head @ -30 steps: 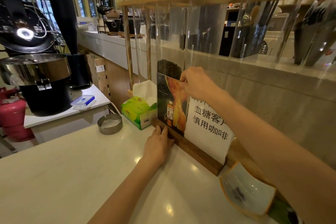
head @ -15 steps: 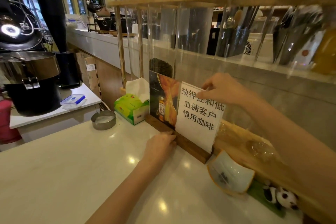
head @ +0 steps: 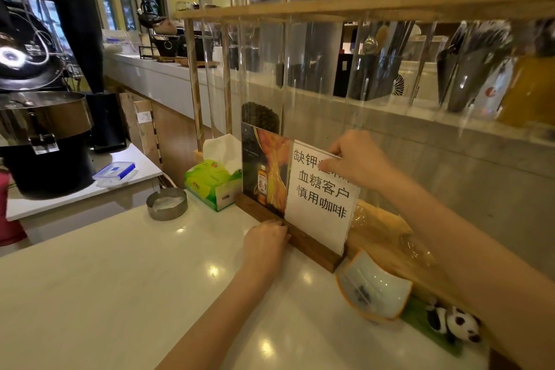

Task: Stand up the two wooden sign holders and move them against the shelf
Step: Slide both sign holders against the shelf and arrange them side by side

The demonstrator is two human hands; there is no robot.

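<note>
Fingers (head: 330,164) of the right hand (head: 357,159) pinch the top edge of the white sign (head: 321,198); the left hand (head: 264,242) presses its curled fingers against the wooden base (head: 312,246).

Both signs stand upright, the white one beside the poster (head: 264,171), close against the shelf (head: 375,6) uprights. Judged: the top pinch steadies the sheet against tipping while the low hand pushes the base back and square. A second base cannot be told apart.

Glossy white counter (head: 90,294), grey concrete wall (head: 480,189), windows (head: 126,3) far left.
</note>
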